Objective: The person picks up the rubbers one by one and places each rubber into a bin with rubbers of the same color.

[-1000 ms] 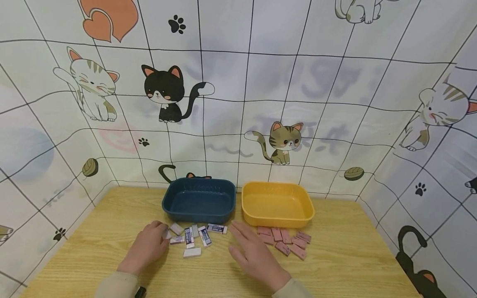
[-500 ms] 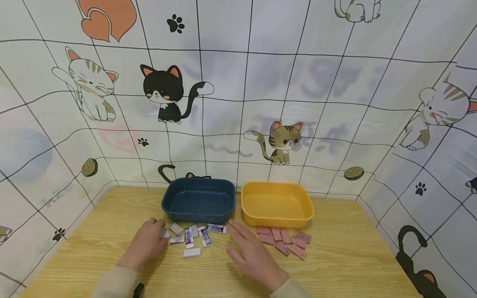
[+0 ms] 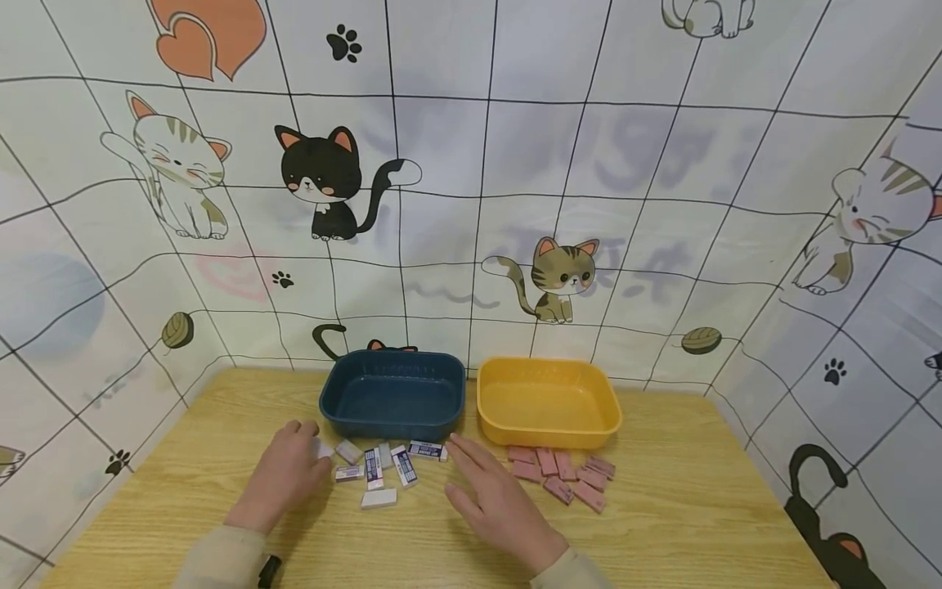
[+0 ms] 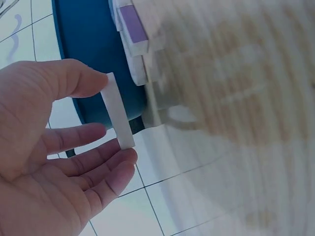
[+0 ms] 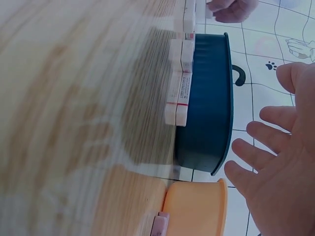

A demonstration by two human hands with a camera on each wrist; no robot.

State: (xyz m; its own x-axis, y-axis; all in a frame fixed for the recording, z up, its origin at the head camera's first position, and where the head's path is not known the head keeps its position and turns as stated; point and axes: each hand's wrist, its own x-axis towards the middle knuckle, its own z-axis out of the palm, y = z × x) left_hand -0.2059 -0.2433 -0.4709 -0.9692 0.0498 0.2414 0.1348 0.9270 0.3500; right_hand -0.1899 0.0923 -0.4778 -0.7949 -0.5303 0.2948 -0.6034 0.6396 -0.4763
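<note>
In the left wrist view my left hand (image 4: 64, 142) pinches a white eraser (image 4: 117, 110) between thumb and fingertips; the head view shows this hand (image 3: 281, 474) left of the scattered white erasers (image 3: 379, 498), some with blue-and-white sleeves. My right hand (image 3: 504, 509), fingers extended and holding nothing, is between the white erasers and a group of pink erasers (image 3: 558, 490). In the right wrist view its fingers (image 5: 268, 135) are spread beside the blue bin (image 5: 209, 103).
The blue bin (image 3: 393, 425) and a yellow bin (image 3: 549, 433) stand side by side at the table's back, both empty. Behind them rises a cat-print cloth (image 3: 441, 229). A small black object (image 3: 270, 571) lies by the left sleeve.
My left hand has moved slightly away from me and to the left, with the white eraser in it. The right hand has barely moved.
</note>
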